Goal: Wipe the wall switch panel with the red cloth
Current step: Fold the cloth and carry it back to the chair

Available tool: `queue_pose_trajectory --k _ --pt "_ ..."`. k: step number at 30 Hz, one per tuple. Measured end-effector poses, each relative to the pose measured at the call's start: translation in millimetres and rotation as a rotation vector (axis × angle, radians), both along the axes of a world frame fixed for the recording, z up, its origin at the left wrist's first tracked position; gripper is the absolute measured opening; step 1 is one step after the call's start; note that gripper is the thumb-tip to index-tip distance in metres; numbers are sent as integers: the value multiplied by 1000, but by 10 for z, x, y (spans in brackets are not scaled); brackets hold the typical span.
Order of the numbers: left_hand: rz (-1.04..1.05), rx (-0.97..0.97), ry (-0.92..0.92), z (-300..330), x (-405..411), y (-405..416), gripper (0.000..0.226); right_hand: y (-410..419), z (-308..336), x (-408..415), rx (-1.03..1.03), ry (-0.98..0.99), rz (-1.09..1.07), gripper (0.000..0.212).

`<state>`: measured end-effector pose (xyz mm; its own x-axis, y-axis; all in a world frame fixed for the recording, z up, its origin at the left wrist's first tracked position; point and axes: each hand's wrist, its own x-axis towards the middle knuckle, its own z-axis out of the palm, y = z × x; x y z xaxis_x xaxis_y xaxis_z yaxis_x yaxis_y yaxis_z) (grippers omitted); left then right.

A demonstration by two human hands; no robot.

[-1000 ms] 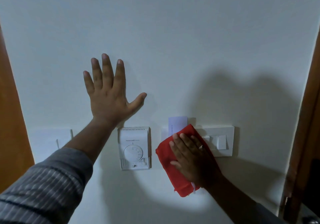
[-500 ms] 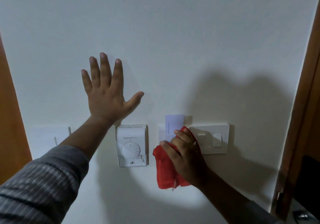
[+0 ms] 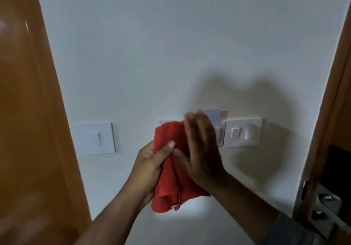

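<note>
Red cloth [image 3: 171, 170]: bunched and held up in front of the white wall [image 3: 152, 45], between both hands; its top edge hides most of a white unit of which only a dotted upper rim is seen.
Left hand [image 3: 150, 167]: closed on the cloth's left side, the thumb [image 3: 167, 147] pressed across the front of the fabric; the grip is clamped on the cloth.
Right hand [image 3: 201, 149]: laid flat against the cloth's right side, fingers together and pointing up, blurred at the tips; the thumb is tucked into the folds, so whether the grip is clamped on the fabric or only pressed to it cannot be told.
Wall switch panel [image 3: 242, 132]: seen just right of the right hand, apart from the cloth; two rockers are shown on its face.
Card [image 3: 212, 118]: a pale card is seen upright behind the right hand's fingers, just left of the panel.
Single switch plate [image 3: 96, 138]: mounted on the wall left of the cloth, well apart from it.
Orange door [image 3: 28, 111]: fills the left edge.
Wooden frame [image 3: 330, 93]: runs down the right edge, with metal hardware seen near its foot.
Shadow: a large dark shape is cast on the wall above and around the panel.
</note>
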<state>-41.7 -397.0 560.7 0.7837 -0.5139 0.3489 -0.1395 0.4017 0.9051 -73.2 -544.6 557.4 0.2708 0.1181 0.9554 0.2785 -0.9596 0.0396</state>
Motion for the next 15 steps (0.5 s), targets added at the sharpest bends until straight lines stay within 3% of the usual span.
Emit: queue_pose_trajectory --k 3,4,6,8,11,15 --pt "-73 -21 128 -39 4 345 30 427 -120 -239 677 323 26 112" --pt "-95 4 132 -50 15 477 29 571 -172 -304 885 432 143 114" --pt "-107 83 107 -114 61 756 24 811 -326 -378 1170 566 375 97" --pt "-119 171 74 -185 95 1019 21 1008 -476 -382 1298 540 432 61" --pt "-161 330 9 -397 149 1363 18 1318 -624 -334 1359 382 344 17" --pt "-199 446 47 -903 204 1791 41 1721 -893 -258 1387 448 246 11"
